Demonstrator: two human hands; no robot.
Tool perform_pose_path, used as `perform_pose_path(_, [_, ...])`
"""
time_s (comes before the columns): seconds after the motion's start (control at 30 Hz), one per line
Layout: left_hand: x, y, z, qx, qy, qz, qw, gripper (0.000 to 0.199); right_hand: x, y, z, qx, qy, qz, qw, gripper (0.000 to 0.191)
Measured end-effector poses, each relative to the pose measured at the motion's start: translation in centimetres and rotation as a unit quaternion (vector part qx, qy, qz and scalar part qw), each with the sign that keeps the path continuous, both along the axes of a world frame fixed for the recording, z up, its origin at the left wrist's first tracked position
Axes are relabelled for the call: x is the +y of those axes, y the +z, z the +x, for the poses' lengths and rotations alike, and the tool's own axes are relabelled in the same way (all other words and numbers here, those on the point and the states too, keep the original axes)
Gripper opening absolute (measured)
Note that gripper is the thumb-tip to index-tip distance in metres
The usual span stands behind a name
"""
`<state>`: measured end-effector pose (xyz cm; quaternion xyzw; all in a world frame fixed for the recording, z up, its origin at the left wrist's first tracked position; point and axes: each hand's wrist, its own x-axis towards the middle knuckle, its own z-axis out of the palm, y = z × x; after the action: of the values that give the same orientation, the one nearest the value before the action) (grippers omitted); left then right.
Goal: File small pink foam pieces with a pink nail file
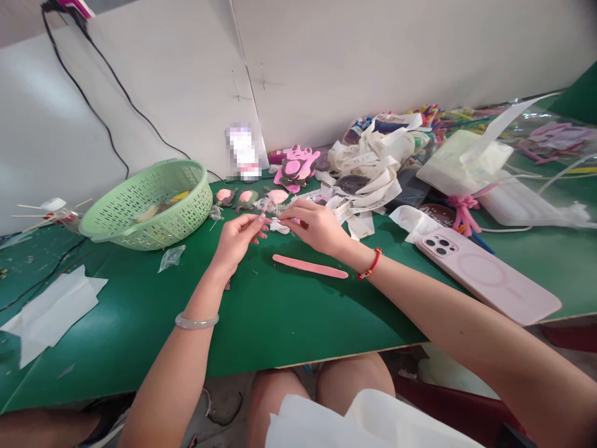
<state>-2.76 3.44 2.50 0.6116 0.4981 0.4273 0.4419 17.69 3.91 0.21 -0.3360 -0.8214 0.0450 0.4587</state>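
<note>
My left hand (241, 239) and my right hand (313, 225) meet over the green table (280, 323), both with fingers pinched together. Between their fingertips is something small and pale that I cannot make out. A small white piece (279, 226) shows just by the right fingertips. Below the hands lies a flat pink strip (310, 266) with rounded ends. Behind them sit several small pink and dark pieces (247, 198) and a larger pink and dark shape (296, 168).
A green basket (149, 205) stands at the left, white paper (56, 311) nearer. A heap of white ribbon (368, 158) lies behind my right hand. At the right are a pink phone (494, 270), a white dispenser-like object (471, 165) and plastic bags (550, 134).
</note>
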Motion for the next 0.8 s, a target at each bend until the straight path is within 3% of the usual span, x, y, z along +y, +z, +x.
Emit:
perform_pose_path(0.23, [0.5,0.8,-1.3,0.095,0.035,0.04,0.994,0.039,0.2,0.1,0.1,-0.006,-0.046,-0.033,0.998,0.019])
perform_pose_path(0.3, [0.5,1.2,-1.9,0.165,0.045,0.062,0.983,0.034,0.3,0.1,0.1,-0.001,-0.05,-0.041,0.998,0.019])
perform_pose_path(0.37, [0.3,1.6,-2.5,0.288,0.064,0.096,0.951,0.032,0.3,0.1,0.1,0.0,-0.05,-0.046,0.998,0.018])
perform_pose_path(0.47, [-0.1,2.0,-3.2,0.466,0.092,0.127,0.871,0.032,0.2,0.2,0.0,0.006,-0.042,-0.051,0.998,0.017])
perform_pose_path(0.6, [-0.5,2.0,-3.5,0.595,0.106,0.13,0.786,0.035,0.2,0.2,-0.1,0.031,-0.022,-0.064,0.997,0.018])
perform_pose_path(0.8, [-0.8,1.6,-3.3,0.662,0.072,0.092,0.74,0.038,0.3,0.0,-0.1,0.036,-0.013,-0.07,0.997,0.018])
